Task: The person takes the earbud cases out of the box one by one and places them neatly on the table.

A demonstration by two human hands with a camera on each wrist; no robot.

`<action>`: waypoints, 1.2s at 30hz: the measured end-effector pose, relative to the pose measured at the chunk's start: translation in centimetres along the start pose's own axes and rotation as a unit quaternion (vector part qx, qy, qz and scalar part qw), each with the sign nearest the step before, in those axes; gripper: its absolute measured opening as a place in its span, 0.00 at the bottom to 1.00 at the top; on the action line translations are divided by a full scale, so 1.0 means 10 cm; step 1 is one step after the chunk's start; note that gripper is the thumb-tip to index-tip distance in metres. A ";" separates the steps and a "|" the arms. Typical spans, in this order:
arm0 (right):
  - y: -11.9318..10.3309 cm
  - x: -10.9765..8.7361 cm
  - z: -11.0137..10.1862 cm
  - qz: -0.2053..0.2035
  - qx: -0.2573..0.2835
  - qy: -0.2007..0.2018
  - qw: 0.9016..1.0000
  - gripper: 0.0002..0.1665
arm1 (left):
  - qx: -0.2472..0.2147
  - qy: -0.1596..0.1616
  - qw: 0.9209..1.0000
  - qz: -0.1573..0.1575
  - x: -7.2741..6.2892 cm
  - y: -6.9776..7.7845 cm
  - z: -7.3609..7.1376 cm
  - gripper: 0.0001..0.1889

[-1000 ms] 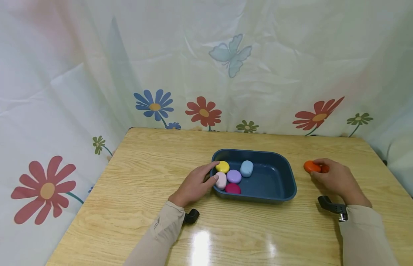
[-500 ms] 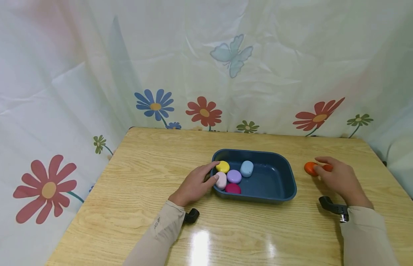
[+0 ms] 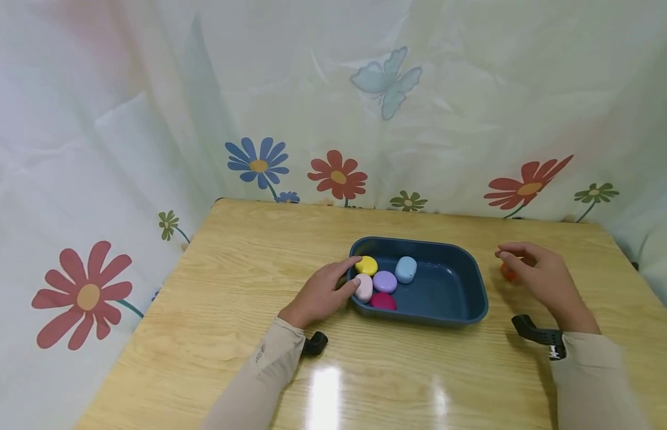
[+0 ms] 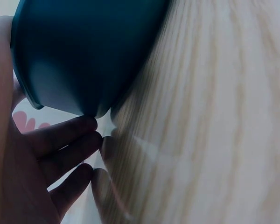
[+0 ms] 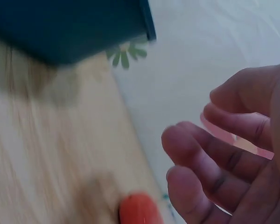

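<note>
A dark blue plastic box (image 3: pixel 427 322) sits on the table. My left hand (image 3: pixel 322 292) holds its left end, with thumb and forefinger over the rim and the other fingers below outside, against the wall (image 4: pixel 93 56). Inside are several smooth pebble-like pieces: yellow (image 3: pixel 367 266), pale pink (image 3: pixel 364 289), purple (image 3: pixel 384 282), crimson (image 3: pixel 383 301) and light blue (image 3: pixel 405 270). My right hand (image 3: pixel 545 280) hovers right of the box, fingers (image 5: pixel 184 144) loosely bent, with no piece showing between them. Below it lies a red-orange piece (image 3: pixel 508 272), partly hidden by the hand.
The wooden table (image 3: pixel 258 251) ends at a pale curtain (image 3: pixel 290 89) printed with flowers, which rises behind and beside it. Black camera mounts (image 3: pixel 532 330) stick out from both wrists.
My right hand has lifted from beside the orange and red pieces and shifted left over them; only one now shows. My left hand stays on the box. The head view has shifted slightly.
</note>
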State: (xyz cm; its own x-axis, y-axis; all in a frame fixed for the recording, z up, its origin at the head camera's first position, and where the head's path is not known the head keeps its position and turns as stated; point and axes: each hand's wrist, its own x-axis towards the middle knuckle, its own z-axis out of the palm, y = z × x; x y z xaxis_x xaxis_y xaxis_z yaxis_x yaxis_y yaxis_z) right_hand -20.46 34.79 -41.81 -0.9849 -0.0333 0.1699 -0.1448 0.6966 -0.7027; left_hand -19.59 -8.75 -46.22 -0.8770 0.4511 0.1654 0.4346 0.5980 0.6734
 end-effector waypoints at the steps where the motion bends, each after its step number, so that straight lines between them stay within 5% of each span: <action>1: -0.03 0.00 0.02 0.000 0.026 -0.005 1.000 0.28 | 0.001 -0.001 1.000 -0.001 0.00 0.00 -0.01 0.30; 7: -0.33 0.09 0.15 -0.029 0.131 -0.049 0.990 0.25 | 0.002 -0.001 1.000 0.001 0.01 0.01 -0.04 0.30; 20: -0.81 0.28 0.31 -0.061 0.095 -0.125 0.986 0.24 | -0.002 0.003 1.000 0.000 0.00 0.00 -0.02 0.30; 36: -1.13 0.45 0.79 -0.097 0.074 -0.282 0.952 0.24 | -0.011 0.001 1.000 -0.003 -0.01 0.02 0.00 0.30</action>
State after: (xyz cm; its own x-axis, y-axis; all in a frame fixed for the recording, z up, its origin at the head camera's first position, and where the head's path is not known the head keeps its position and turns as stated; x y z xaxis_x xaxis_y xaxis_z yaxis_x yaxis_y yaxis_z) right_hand -23.98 21.16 -38.57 -0.8261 -0.5601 -0.0617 -0.3004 0.5304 -0.7928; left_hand -19.39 -8.64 -46.10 -0.8803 0.4457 0.1629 0.4245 0.5862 0.6901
